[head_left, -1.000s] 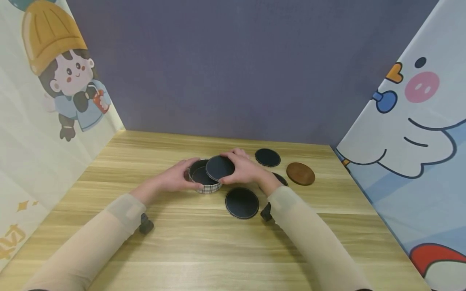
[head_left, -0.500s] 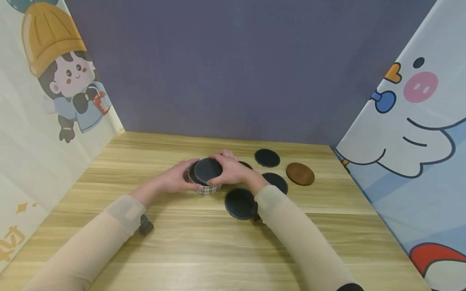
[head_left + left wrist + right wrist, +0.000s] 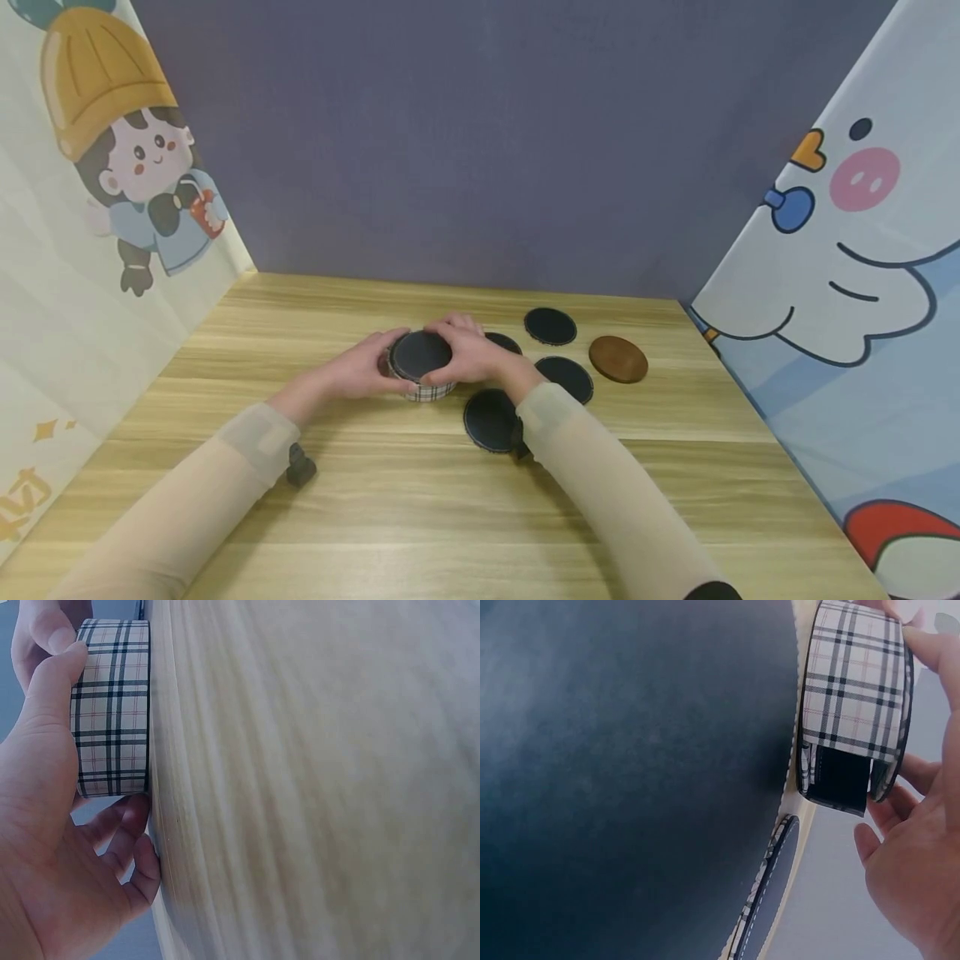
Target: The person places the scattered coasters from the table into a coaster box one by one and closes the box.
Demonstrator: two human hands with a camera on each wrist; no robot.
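Observation:
A round coaster holder (image 3: 430, 393) with white, black and pink plaid sides stands on the table. My left hand (image 3: 360, 367) grips it from the left, thumb along the near side. A black round coaster (image 3: 420, 355) lies over the holder's opening, almost level, and my right hand (image 3: 467, 354) pinches it by its right edge. In the left wrist view, both thumbs meet at the top of the plaid side (image 3: 112, 712). The right wrist view shows a notch (image 3: 842, 778) cut in the holder's wall, with fingers around the coaster's rim. The holder's inside is mostly hidden.
Several more black coasters lie right of the holder: one at the back (image 3: 551, 326), one mid-right (image 3: 567, 381), one in front (image 3: 491, 421), and one partly behind my right hand (image 3: 504, 342). A brown round disc (image 3: 618, 359) lies farther right. A grey panel (image 3: 465, 150) stands behind the table.
My right hand has moved left with the coaster, from a tilt at the holder's right side to nearly flat over its opening. The left hand stays on the holder.

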